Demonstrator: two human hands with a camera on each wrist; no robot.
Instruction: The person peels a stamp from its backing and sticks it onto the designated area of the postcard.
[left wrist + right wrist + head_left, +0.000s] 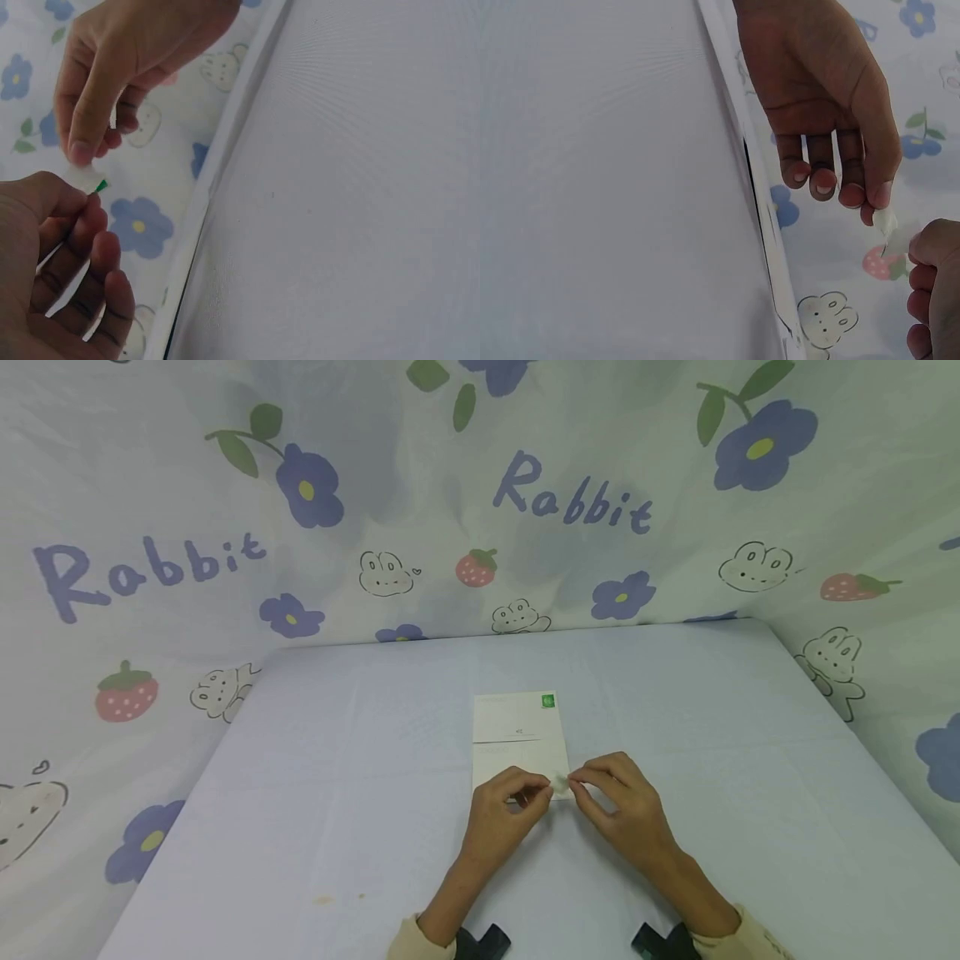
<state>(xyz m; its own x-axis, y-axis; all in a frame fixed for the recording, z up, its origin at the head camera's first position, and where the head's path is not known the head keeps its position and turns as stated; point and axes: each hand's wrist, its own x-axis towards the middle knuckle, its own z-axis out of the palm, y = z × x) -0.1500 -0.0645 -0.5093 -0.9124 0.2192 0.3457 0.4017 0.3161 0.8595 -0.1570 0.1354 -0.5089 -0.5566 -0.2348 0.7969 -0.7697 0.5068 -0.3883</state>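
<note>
My left grip and right grip closely pinch a thin, pale, green-edged slip. Flat, rectangular cream paper extends beyond them on the white bench.

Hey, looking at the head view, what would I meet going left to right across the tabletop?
Yellowish stain → left hand → small pale piece between the fingertips → right hand.

Left hand, right hand: pinching, fingertips nearly meeting.
Forearms angle inward over the surface, well short of its far edge.
</note>
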